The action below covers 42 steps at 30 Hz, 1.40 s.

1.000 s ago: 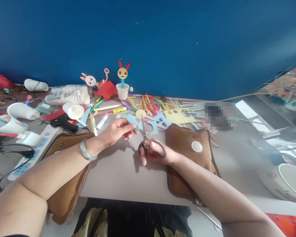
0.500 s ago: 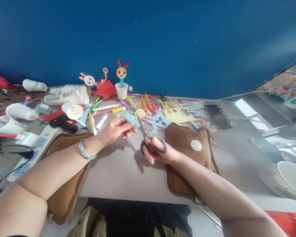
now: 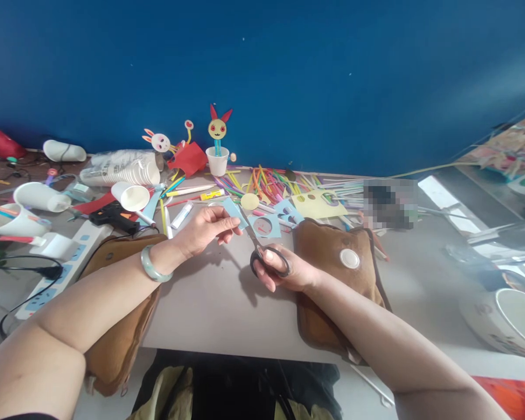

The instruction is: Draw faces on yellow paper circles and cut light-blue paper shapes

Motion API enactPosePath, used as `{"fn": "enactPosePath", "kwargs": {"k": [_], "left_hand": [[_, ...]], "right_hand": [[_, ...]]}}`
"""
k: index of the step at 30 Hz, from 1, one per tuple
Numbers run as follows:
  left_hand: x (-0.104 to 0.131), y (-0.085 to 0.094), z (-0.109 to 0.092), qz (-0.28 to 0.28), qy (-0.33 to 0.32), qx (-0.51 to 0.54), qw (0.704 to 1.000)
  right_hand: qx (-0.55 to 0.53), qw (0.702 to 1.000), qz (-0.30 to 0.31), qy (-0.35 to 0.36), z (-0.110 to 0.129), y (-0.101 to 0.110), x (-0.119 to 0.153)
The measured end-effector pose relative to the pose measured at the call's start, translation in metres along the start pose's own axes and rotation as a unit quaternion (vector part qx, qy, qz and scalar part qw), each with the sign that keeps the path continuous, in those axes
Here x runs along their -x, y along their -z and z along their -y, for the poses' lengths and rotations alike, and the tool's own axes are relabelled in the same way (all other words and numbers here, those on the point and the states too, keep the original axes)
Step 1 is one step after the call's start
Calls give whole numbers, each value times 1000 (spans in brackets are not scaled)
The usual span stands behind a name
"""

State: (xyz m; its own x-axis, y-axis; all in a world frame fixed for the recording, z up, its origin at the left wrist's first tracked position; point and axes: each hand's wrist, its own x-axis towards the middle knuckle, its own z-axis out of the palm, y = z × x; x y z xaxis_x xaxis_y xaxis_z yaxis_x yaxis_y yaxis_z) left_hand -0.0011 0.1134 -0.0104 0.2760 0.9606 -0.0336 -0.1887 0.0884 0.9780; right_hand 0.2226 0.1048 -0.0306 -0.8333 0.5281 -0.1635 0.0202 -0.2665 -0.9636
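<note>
My left hand [image 3: 212,226] pinches a small piece of light blue paper [image 3: 233,211] between thumb and fingers. Black-handled scissors [image 3: 257,246] are in my right hand [image 3: 289,269], thumb and fingers through the loops. Their blades point away from me and lie against the right edge of the blue paper. Just behind are a pale yellow paper disc [image 3: 249,202] and a blue paper sheet [image 3: 271,226] with a round hole cut in it. A second blue cut-out sheet [image 3: 289,211] lies beside that one.
Brown cushions [image 3: 332,280] [image 3: 114,315] lie under both forearms. Paper cups [image 3: 131,197], a black glue gun [image 3: 114,217] and a power strip [image 3: 65,271] are on the left. Colourful pipe cleaners [image 3: 266,184] and a rabbit-eared figure in a cup [image 3: 217,160] line the blue wall. A white tub [image 3: 485,321] stands right.
The scissors' handles have come closer together, and the blades have closed along the blue paper. My left hand stays almost still with the paper.
</note>
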Motion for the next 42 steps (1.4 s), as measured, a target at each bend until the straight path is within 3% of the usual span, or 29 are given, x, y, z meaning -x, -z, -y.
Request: {"fn": "enactPosePath", "kwargs": {"k": [10,22,42], "left_hand": [[4,-2,-2,54,36,-42,997],[3,-3,-2,52,46,-22,997],[7,-7,0,96,65,-67,991]], "right_hand": [[-36,998,57,14,-1,-1,-1],[-13,1000,16,-6,1,-2,1],[-25,999,15,-13,0,-4,0]]}}
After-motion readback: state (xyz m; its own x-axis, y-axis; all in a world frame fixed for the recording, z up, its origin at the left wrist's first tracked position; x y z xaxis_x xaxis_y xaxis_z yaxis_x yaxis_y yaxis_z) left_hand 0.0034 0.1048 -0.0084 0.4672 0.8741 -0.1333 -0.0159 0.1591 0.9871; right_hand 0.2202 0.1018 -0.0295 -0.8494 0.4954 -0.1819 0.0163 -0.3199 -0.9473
